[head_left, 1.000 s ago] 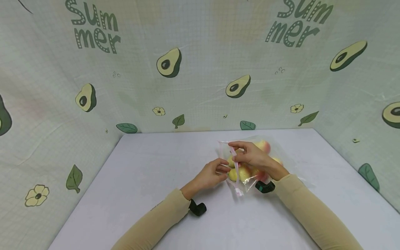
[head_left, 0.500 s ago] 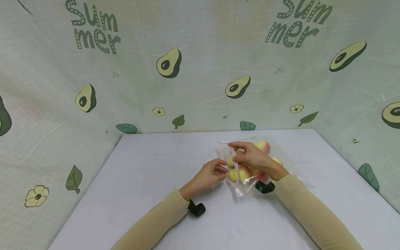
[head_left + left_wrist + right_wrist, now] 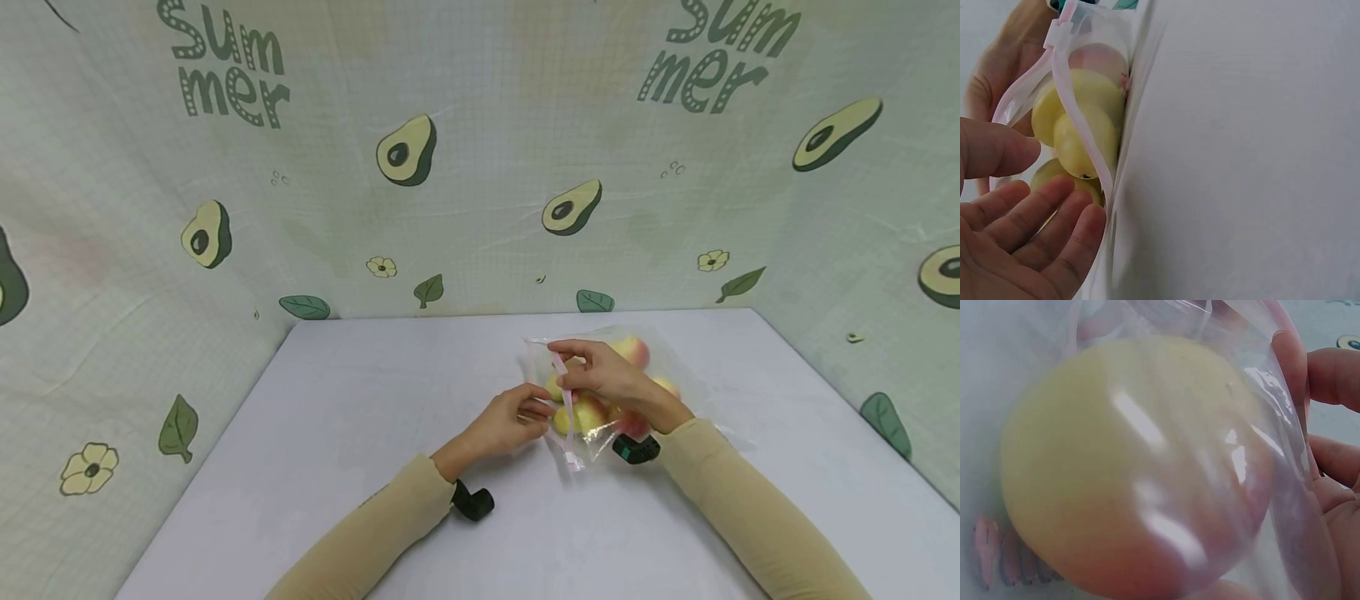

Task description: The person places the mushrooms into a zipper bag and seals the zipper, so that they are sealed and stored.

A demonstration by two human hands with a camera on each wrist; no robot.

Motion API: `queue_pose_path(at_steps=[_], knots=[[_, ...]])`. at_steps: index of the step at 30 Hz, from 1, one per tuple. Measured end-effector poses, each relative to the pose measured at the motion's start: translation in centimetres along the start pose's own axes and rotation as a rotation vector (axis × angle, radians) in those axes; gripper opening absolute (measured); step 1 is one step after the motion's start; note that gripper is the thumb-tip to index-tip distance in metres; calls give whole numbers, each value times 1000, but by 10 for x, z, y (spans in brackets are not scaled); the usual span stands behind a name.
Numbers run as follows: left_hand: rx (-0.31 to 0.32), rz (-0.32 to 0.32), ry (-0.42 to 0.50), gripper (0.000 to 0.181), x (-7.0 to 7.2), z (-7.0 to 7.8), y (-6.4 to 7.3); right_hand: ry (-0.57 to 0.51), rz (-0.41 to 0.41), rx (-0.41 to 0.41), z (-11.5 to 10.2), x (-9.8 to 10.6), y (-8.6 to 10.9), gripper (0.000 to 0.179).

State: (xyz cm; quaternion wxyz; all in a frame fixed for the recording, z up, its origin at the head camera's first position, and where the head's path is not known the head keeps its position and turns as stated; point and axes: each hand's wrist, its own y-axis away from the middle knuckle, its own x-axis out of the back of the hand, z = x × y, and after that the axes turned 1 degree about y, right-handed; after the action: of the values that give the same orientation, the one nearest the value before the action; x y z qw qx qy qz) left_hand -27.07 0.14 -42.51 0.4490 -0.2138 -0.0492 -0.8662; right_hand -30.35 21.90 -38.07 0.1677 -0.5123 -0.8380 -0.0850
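Observation:
A clear zip bag (image 3: 587,450) with a pink seal strip lies on its side, mouth facing left. Inside are several yellow-and-red peaches (image 3: 630,352) and yellow pear-shaped fruits (image 3: 1088,147). My right hand (image 3: 603,372) pinches the upper edge of the bag's mouth between thumb and fingers, lifting it apart from the lower edge. At the opening, my left hand (image 3: 512,419) has its fingers loosely extended, palm up in the left wrist view, fingertips right at the lowest yellow fruit. A peach (image 3: 1129,469) fills the right wrist view behind the clear plastic.
The bag rests towards the back right of a white table (image 3: 360,417). A white slider (image 3: 1058,34) sits on the pink strip. Behind the table hangs a cloth (image 3: 480,167) printed with avocados and leaves.
My left hand drew back slightly to the left, then came right to the bag's mouth. The front yellow fruit and peach have shifted slightly right, deeper inside. My right hand stayed in place.

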Motion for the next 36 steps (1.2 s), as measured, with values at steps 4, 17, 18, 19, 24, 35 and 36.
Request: queue_pose_path(at_steps=[4,17,18,19,24,35,36], knots=[[-3,19,-2,37,1,0,1,-1,2,-3,0,0,0,63],[7,29,-4,36,9,-1,7,-22,-1,-14,-1,-2,0,63],[4,29,-4,36,9,-1,8,-22,-3,-13,-1,-1,0,63],[1,29,-2,36,10,-1,9,-21,-2,-14,-1,-1,0,63],[-1,35,-15,36,11,-2,12,-37,-2,-3,0,-1,-2,63],[3,12,-35,34,9,2,20,-64,-6,-14,1,-2,-3,63],[2,10,-36,34,9,2,20,-64,-4,-17,1,-2,-3,63]])
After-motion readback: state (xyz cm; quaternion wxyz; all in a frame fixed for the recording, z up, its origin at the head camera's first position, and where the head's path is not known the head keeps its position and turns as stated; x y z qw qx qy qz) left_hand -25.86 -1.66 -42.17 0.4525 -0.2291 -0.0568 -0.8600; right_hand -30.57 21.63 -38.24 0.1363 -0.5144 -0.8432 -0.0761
